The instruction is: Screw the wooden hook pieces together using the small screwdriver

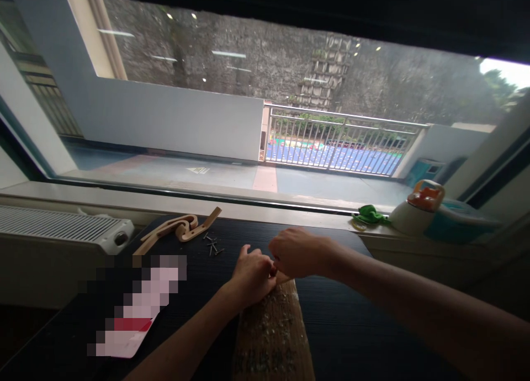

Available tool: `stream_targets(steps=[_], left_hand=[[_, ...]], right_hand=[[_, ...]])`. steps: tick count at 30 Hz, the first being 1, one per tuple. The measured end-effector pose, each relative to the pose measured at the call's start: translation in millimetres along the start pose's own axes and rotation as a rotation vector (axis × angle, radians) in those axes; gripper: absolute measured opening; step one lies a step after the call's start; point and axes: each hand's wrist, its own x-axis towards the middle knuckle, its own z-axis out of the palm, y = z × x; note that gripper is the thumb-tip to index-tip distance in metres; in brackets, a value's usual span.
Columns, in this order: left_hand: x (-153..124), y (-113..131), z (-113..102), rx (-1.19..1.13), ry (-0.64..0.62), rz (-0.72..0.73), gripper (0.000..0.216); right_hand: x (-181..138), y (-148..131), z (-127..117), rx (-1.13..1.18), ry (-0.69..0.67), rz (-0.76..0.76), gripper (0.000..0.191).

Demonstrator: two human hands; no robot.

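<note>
A worn wooden board (271, 337), its surface rough with pale flecks, lies lengthwise on the dark table. My left hand (253, 276) is closed over the board's far end, its fingers curled and the thumb side toward my right hand. Just beside it, my right hand (300, 253) makes a fist, held slightly higher. What either hand grips is hidden by the fingers. A small pale strip (284, 278) shows beneath the right hand, at the end of the board. To the left of my hands lies a loose group of nails or screws (212, 247).
Curved light-wood pieces (188, 230) lie at the table's far left. A pink and white packet (136, 337), partly blurred out, rests nearer. A radiator (62, 229) stands at left. On the sill are a green cloth (370, 215) and a white bottle with an orange handle (414, 210).
</note>
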Motion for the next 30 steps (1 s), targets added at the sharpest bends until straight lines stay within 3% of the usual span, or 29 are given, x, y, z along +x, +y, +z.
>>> stream_targets(steps=[5,11,17,22,30], left_hand=[[-1,1,-1,0.025,0.0,0.002,0.023],[-1,1,-2,0.013,-0.02,-0.022,0.017],[0,1,1,0.016,0.024,0.001,0.021],[-1,1,2,0.028,0.025,0.01,0.02],[-4,2,-2,-0.006,-0.017,-0.031,0.016]], right_hand=[[-9,4,-8,-0.035,-0.021,0.024,0.017],[1,-10,1,-0.12,-0.01,-0.102,0.014],[1,1,9,-0.051,-0.018,-0.031,0.016],[-4,6,1,0.011,-0.019,0.013,0.021],[1,-9,-10,-0.083,-0.056,-0.118,0.018]])
